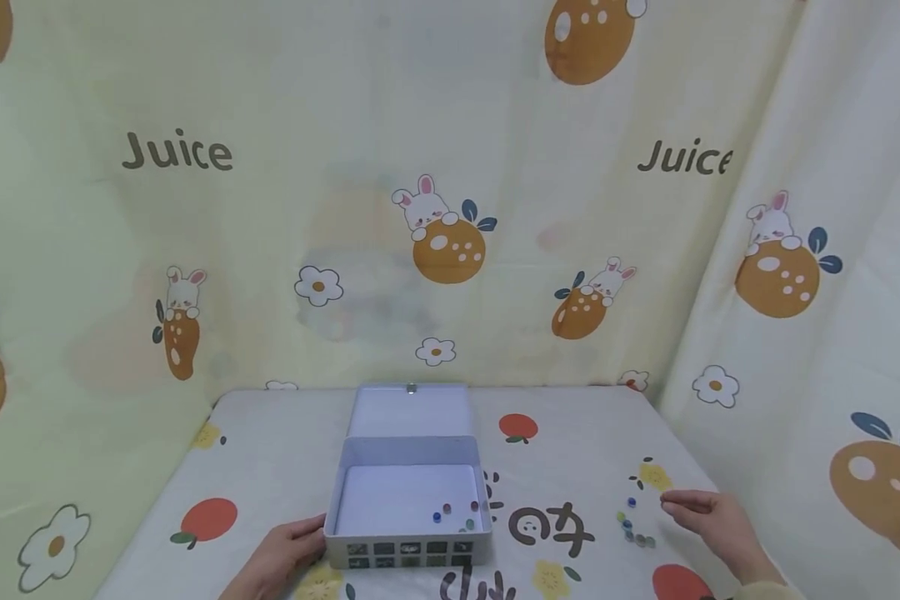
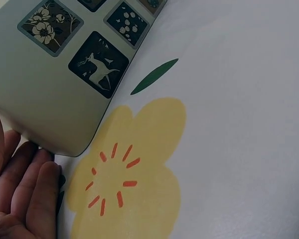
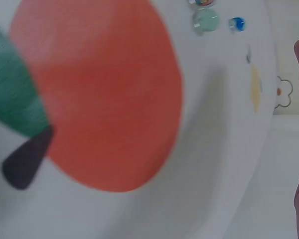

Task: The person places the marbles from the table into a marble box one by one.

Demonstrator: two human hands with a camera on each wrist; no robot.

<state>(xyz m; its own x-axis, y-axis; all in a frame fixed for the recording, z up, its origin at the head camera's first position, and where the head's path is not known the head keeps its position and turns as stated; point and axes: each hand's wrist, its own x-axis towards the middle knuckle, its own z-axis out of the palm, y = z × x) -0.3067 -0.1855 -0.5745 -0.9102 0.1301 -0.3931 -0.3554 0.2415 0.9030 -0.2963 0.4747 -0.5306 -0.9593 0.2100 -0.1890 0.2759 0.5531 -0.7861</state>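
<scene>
A shallow light-coloured tin box [image 1: 401, 542] stands on the table with its lid [image 1: 411, 411] tipped back. Several glass marbles, among them a blue marble [image 1: 437, 517], lie in its right part. My left hand [image 1: 283, 550] rests against the box's front left corner; in the left wrist view its fingers [image 2: 40, 191] are loosely bent beside that corner. To the right, several more marbles [image 1: 627, 525] lie loose on the cloth. Just right of them hovers my right hand [image 1: 712, 521], fingers extended and close together, with nothing visible held. The right wrist view catches only an edge of it.
A white printed cloth [image 1: 285, 442] with fruits and flowers covers the table. Patterned curtains [image 1: 270, 208] hang behind and on both sides, close to the table's edges. Small picture panels decorate the box's front.
</scene>
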